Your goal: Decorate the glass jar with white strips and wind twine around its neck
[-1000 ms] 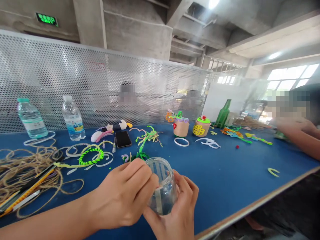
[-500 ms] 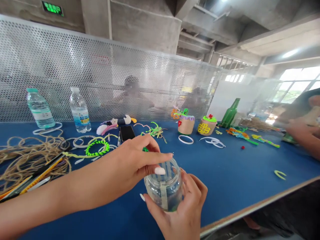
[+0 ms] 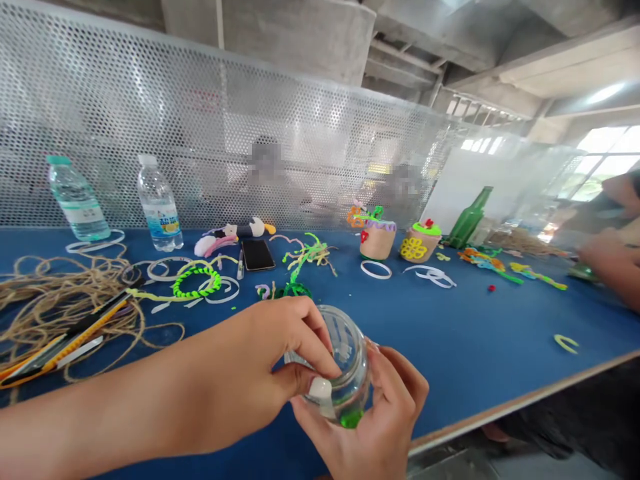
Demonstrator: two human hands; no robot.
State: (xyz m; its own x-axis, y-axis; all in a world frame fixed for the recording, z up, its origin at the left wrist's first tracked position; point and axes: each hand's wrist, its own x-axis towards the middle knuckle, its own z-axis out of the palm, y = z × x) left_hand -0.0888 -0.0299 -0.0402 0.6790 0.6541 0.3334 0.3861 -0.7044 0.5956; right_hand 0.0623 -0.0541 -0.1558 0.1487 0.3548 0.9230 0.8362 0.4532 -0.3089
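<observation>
A clear glass jar (image 3: 354, 380) is held tilted above the blue table, bearing pale translucent strips of tape (image 3: 326, 405). My right hand (image 3: 377, 410) wraps round its lower side, thumb on the near side and fingers on the right. My left hand (image 3: 280, 353) reaches across from the left. Its thumb and forefinger are pinched at the jar's rim, on a tape strip that runs down the near side. A green patch (image 3: 352, 419) shows through the glass near the bottom.
Twine (image 3: 45, 293), a yellow cutter knife (image 3: 90, 333) and a green braided ring (image 3: 197, 283) lie left. Behind are two water bottles (image 3: 160, 213), a phone (image 3: 258, 255) and decorated pots (image 3: 379, 241). A green bottle (image 3: 470, 217) and another person's arm (image 3: 610, 260) are at right.
My left thumb and forefinger have moved from above the jar's mouth down to its near rim. The jar is tilted more, and the green patch shows more clearly.
</observation>
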